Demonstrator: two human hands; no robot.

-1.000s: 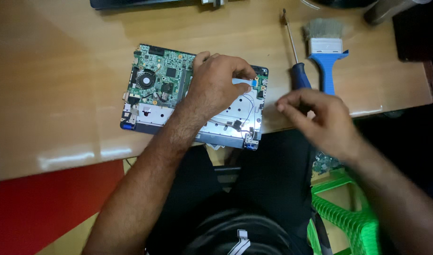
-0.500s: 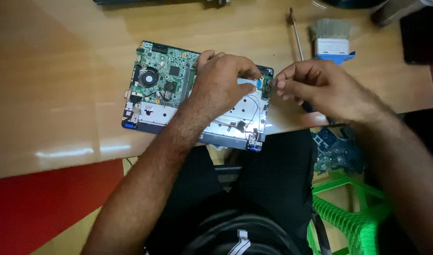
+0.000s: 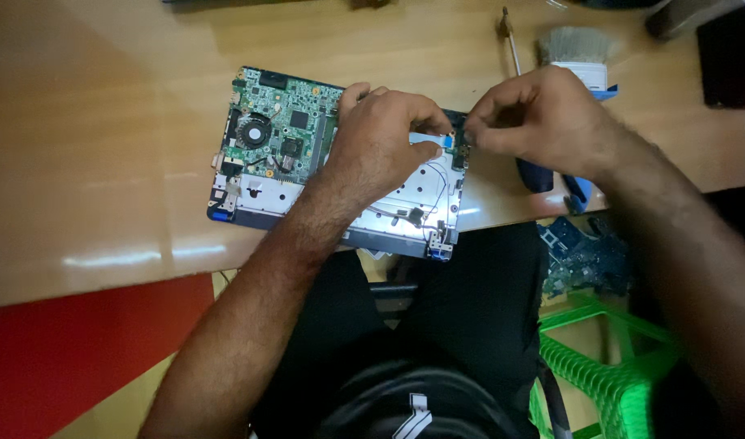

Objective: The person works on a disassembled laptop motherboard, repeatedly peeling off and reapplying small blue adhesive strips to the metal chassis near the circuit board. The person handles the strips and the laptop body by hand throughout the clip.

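Both hands pinch at the opened laptop's right edge (fingers bunched).

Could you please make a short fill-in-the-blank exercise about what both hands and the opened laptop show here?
1. The opened laptop lies on a ___ table.
2. The left hand rests on the ___.
3. The right hand pinches at the laptop's ___ edge.
4. The stool is ___.

Missing words: wooden; laptop; right; green
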